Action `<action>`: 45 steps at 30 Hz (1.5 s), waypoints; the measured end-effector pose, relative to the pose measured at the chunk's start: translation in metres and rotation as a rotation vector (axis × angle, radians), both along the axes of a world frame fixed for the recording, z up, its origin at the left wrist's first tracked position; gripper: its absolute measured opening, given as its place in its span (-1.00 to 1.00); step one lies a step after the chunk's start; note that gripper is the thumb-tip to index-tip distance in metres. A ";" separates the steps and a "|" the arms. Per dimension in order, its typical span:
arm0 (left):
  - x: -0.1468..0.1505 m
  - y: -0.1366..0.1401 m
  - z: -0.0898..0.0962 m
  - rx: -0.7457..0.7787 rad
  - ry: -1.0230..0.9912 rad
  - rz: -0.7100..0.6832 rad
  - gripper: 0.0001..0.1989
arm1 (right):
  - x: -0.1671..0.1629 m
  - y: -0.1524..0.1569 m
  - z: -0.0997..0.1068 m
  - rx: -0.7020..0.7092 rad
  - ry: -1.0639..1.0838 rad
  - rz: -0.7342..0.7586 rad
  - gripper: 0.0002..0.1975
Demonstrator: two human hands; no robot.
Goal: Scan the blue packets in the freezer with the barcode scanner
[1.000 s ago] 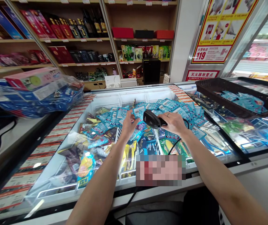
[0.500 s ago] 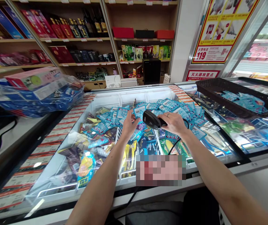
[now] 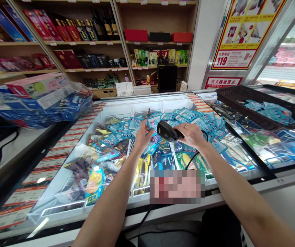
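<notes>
My right hand (image 3: 191,134) is closed around the handle of a black barcode scanner (image 3: 167,131), its head pointing left. Between the thumb and fingers of my left hand (image 3: 144,135) is a small blue packet (image 3: 153,121), its barcode side facing up just beyond the scanner's head. A reddish glow shows on the barcode. Many similar blue packets (image 3: 188,116) lie spread in a heap on the glass top of a chest freezer (image 3: 116,101). The scanner's black cable (image 3: 192,161) hangs from its handle below my right wrist.
A dark brown basket (image 3: 259,118) with more blue packets stands on the freezer at right. Plastic-wrapped blue boxes (image 3: 41,106) are piled at left. Wrapped ice creams (image 3: 95,180) show through the glass. Stocked shelves (image 3: 95,43) line the back, beside a red-and-yellow poster (image 3: 242,37).
A reddish light now shows on the packet's barcode, where it looked plain before. Both hands, the packet and the scanner have stayed almost in place.
</notes>
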State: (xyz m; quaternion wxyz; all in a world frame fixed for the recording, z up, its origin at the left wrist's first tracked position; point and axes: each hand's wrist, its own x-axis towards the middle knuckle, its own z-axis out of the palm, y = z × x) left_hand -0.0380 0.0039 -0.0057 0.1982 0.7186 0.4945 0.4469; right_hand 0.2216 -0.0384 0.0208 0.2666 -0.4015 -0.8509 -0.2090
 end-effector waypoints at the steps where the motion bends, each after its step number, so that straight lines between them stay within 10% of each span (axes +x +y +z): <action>1: 0.000 0.000 0.000 0.001 0.001 0.006 -0.51 | 0.000 0.000 0.000 0.001 -0.001 0.000 -0.70; 10: 0.000 0.002 0.000 0.014 0.009 -0.013 -0.49 | 0.000 0.000 0.000 0.026 -0.005 0.004 -0.71; 26: 0.000 -0.011 0.008 0.192 0.327 0.513 -0.44 | 0.008 0.005 -0.005 0.028 0.067 -0.139 -0.67; 35: 0.011 -0.015 0.007 0.260 0.543 0.050 -0.72 | 0.008 0.006 -0.006 0.021 0.061 -0.143 -0.67; 45: 0.006 -0.011 0.001 0.229 0.499 0.261 -0.77 | 0.008 0.006 -0.006 0.030 0.066 -0.149 -0.68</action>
